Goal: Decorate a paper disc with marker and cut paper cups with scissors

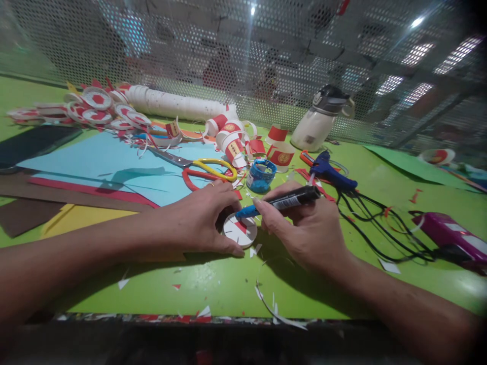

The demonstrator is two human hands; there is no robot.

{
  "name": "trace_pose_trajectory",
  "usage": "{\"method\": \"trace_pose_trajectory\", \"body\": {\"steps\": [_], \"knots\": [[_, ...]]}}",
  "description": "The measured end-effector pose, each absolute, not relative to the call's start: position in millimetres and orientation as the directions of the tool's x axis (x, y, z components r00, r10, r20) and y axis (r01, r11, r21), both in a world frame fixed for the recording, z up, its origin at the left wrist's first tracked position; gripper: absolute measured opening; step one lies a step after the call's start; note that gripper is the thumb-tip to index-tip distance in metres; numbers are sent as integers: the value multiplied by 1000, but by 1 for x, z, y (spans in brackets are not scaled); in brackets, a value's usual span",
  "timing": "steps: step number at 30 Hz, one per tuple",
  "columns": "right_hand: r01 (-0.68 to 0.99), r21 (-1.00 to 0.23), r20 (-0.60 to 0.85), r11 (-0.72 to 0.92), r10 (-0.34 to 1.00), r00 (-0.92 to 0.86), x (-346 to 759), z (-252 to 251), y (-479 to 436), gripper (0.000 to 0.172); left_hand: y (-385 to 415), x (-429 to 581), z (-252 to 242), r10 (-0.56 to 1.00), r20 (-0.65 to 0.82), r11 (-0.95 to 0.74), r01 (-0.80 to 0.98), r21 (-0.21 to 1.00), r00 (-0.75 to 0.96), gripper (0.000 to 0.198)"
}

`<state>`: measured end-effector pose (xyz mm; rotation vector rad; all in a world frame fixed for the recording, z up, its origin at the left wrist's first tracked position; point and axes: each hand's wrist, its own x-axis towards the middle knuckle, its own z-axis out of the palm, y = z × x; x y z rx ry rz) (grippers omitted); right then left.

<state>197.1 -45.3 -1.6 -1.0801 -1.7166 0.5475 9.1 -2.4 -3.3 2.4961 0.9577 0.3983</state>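
Observation:
My left hand (207,218) pinches the edge of a small round white paper disc (240,239), its thumb at the near rim. Red patches and short dark lines mark the disc's face. In my right hand (304,223) is a marker pen (287,201) with a black barrel and a blue front end, whose tip meets the disc's upper part. Just beyond the hands stands a blue-smeared open jar (261,176). Scissors (209,171) with red and yellow handles lie past my left hand, on light blue paper (152,172).
Cut paper cups (230,134) and a pile of red-and-white discs (95,106) lie at the back, beside a long stack of white cups (178,103). A white bottle (315,121), a blue glue gun (329,171), black cables and a purple device (452,235) are to the right.

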Motion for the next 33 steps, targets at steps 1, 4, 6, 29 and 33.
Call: {"method": "trace_pose_trajectory", "body": {"steps": [1,4,6,29,33], "knots": [[417,-751,516,512,849,-114,197,-2,-45,12,-3,9,-4,684,109,-668,559,492,721,40],[451,-714,541,536,831,-131,197,-3,-45,13,-2,7,-5,675,119,-679,549,487,729,40],[454,-714,545,534,830,-119,197,-3,-45,13,-2,6,-6,672,124,-683,546,486,730,40],[490,-699,559,521,825,-81,198,3,-47,18,-2,6,-7,680,122,-674,551,491,723,43],[485,-702,550,522,830,-95,198,2,-47,16,-2,7,-6,679,121,-679,557,478,724,42]]}}
